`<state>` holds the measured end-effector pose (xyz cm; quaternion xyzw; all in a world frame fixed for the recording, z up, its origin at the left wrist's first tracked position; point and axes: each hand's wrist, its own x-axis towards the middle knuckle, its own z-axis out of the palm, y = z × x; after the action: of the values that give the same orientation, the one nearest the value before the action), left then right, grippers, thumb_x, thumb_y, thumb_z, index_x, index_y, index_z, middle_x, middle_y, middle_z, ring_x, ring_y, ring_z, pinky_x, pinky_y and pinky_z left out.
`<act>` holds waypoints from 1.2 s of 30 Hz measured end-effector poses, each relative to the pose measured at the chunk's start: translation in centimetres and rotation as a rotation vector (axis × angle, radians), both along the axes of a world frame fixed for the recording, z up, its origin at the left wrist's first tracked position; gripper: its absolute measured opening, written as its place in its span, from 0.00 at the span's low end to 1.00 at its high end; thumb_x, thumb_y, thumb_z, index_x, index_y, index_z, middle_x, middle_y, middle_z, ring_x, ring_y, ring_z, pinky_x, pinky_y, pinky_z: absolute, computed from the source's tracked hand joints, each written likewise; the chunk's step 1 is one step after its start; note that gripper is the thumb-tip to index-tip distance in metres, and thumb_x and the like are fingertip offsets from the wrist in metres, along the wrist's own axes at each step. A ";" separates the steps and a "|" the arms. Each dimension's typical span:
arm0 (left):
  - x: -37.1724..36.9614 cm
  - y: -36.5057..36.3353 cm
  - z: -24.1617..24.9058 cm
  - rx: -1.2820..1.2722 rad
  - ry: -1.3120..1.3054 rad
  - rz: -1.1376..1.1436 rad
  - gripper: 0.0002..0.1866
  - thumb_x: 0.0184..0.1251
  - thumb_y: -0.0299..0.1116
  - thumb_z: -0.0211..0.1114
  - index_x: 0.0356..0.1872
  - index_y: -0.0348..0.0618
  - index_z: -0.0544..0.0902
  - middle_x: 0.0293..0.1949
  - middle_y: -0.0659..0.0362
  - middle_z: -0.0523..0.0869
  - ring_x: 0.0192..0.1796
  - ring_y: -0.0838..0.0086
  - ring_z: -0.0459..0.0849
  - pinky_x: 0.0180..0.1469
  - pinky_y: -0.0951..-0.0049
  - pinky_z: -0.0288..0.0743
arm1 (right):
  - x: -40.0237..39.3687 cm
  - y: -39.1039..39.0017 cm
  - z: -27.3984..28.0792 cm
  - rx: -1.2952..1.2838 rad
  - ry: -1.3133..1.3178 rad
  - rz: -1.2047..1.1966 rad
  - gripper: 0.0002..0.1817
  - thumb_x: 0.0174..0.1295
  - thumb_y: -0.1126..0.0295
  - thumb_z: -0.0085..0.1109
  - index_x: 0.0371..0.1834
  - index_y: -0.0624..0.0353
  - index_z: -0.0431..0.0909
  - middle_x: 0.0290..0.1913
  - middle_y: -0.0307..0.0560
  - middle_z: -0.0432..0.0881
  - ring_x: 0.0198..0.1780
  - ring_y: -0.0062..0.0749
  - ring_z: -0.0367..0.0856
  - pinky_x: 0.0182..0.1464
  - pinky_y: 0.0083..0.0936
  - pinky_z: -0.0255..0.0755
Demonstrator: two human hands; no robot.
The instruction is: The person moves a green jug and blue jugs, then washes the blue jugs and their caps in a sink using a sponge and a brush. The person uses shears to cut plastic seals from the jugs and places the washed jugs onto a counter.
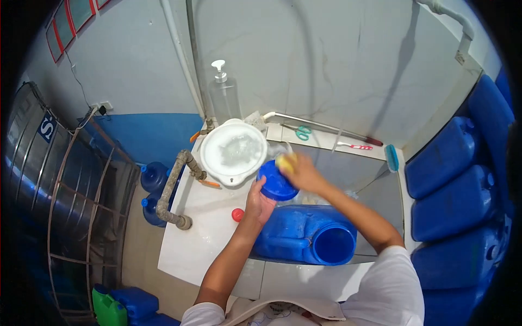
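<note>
My left hand (260,204) grips a round blue lid (278,187) by its left edge. My right hand (305,175) is closed around a yellow sponge (285,162) at the lid's upper right side. Just below my hands, a large blue jug (288,231) lies on its side with its wide round mouth facing me. Beyond my left hand stands a white basin (232,142) with suds and water in it. A small red cap (237,215) rests on the white counter beside my left wrist.
A clear pump bottle (224,98) stands behind the basin. Scissors (302,132), a red-and-white brush (354,145) and a teal brush (391,158) lie along the sink ledge (326,142). A rusty pipe (169,190) rises at the left. Several blue jugs (440,157) are stacked right.
</note>
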<state>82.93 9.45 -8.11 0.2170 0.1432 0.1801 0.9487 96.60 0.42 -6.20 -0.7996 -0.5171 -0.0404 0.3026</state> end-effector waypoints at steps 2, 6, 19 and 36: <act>2.1 -0.8 -0.5 -0.023 -0.067 -0.003 0.18 0.71 0.41 0.53 0.58 0.47 0.67 0.56 0.56 0.75 0.58 0.66 0.75 0.61 0.59 0.69 | -2.1 -2.9 -1.2 -0.037 -0.092 -0.065 0.24 0.62 0.59 0.50 0.59 0.59 0.69 0.53 0.66 0.70 0.52 0.62 0.68 0.54 0.48 0.64; 4.0 -4.7 -0.1 -0.009 0.010 -0.046 0.22 0.73 0.48 0.46 0.62 0.50 0.66 0.61 0.58 0.73 0.62 0.68 0.72 0.62 0.60 0.68 | -1.0 -3.0 0.3 0.174 -0.161 0.035 0.19 0.61 0.64 0.49 0.54 0.59 0.70 0.51 0.66 0.70 0.48 0.60 0.68 0.52 0.48 0.63; 3.2 -6.0 2.5 0.282 -0.059 -0.029 0.22 0.58 0.23 0.56 0.56 0.38 0.69 0.50 0.54 0.78 0.51 0.67 0.79 0.59 0.63 0.72 | 2.4 -4.5 1.3 0.278 -0.155 -0.296 0.13 0.57 0.71 0.52 0.45 0.63 0.71 0.48 0.61 0.72 0.52 0.57 0.70 0.52 0.49 0.64; 2.5 -8.4 4.6 0.138 -0.039 0.071 0.16 0.72 0.37 0.52 0.55 0.39 0.69 0.50 0.56 0.78 0.52 0.71 0.79 0.59 0.66 0.71 | -2.0 -4.1 3.4 0.313 -0.195 -0.087 0.12 0.52 0.74 0.51 0.40 0.65 0.68 0.41 0.60 0.69 0.43 0.55 0.67 0.44 0.44 0.62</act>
<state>85.45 1.06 -3.52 0.2732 0.1197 0.2274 0.9270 94.63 -3.69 -2.79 -0.7567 -0.4964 -0.2105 0.3696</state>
